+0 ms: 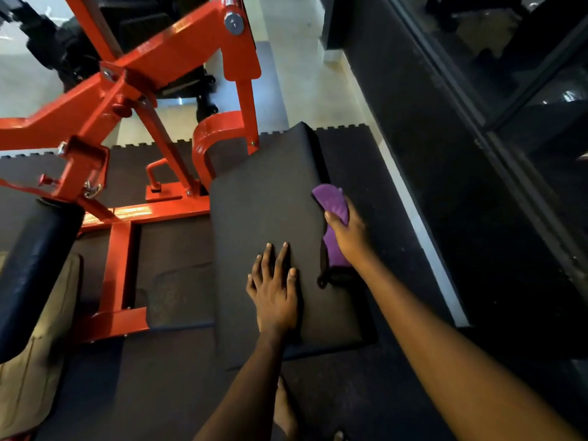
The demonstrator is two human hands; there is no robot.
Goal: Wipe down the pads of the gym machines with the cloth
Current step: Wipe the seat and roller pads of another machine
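A long black seat pad of a red gym machine fills the middle of the view. My left hand lies flat on the near half of the pad, fingers straight and spread. My right hand grips a purple cloth and holds it against the pad's right edge. Part of the cloth sticks out above my fingers and part hangs below my palm.
The red steel frame of the machine rises at left and behind the pad. A black roller pad sits at the far left. Dark rubber floor mats lie underneath. A black ledge and glass wall run along the right.
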